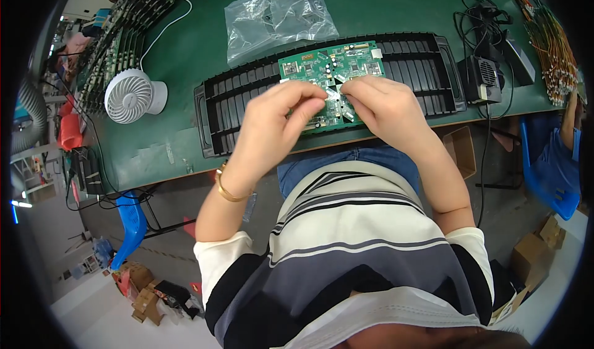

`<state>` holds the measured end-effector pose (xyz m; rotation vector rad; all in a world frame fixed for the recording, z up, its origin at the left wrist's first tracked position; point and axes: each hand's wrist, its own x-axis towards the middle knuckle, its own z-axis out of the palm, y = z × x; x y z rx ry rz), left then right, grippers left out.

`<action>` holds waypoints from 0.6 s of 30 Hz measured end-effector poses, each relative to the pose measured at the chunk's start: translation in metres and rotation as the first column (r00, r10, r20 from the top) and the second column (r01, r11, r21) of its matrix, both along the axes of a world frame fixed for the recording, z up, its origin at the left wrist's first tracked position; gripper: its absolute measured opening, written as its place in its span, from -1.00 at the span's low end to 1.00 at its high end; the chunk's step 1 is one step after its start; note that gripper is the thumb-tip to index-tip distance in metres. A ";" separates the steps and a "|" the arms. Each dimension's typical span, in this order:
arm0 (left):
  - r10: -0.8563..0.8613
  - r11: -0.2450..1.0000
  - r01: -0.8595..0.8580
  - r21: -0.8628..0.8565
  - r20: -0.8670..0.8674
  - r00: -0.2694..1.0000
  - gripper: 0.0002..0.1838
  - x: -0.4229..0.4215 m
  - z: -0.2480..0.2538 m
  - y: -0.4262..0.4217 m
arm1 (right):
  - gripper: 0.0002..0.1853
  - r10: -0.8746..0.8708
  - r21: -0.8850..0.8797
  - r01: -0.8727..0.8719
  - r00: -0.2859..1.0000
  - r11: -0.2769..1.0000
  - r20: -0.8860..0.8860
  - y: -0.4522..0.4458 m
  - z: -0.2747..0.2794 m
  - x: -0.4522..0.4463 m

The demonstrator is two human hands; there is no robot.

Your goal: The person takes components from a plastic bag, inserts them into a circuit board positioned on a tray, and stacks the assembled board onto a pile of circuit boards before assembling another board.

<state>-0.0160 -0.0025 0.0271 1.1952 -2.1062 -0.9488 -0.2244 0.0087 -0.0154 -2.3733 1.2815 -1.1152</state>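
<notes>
A green circuit board (331, 68) with many small components lies across a black slotted rack (247, 92) on the bench. Over the board's left half, my left hand (275, 117) has thumb and fingers pinched near the board's middle. My right hand (390, 105) pinches close to the same spot from the other side. A small white-silver part shows on the board between the fingertips. Whatever either pinch holds is too small or too covered to make out. Both hands hide the board's lower left and right corners.
A clear plastic bag (278, 18) lies behind the rack. To the left stand a white fan (132, 97) and a row of circuit boards (120, 61). On the right are a black device with cables (481, 80) and a wire bundle (555, 58). Another person's blue sleeve (557, 157) shows far right.
</notes>
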 end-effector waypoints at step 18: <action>0.120 0.982 -0.137 -0.133 -0.132 0.984 -0.82 -0.012 -0.036 0.009 | -0.79 0.019 -0.034 -0.025 0.986 0.999 -0.164 0.001 0.001 0.002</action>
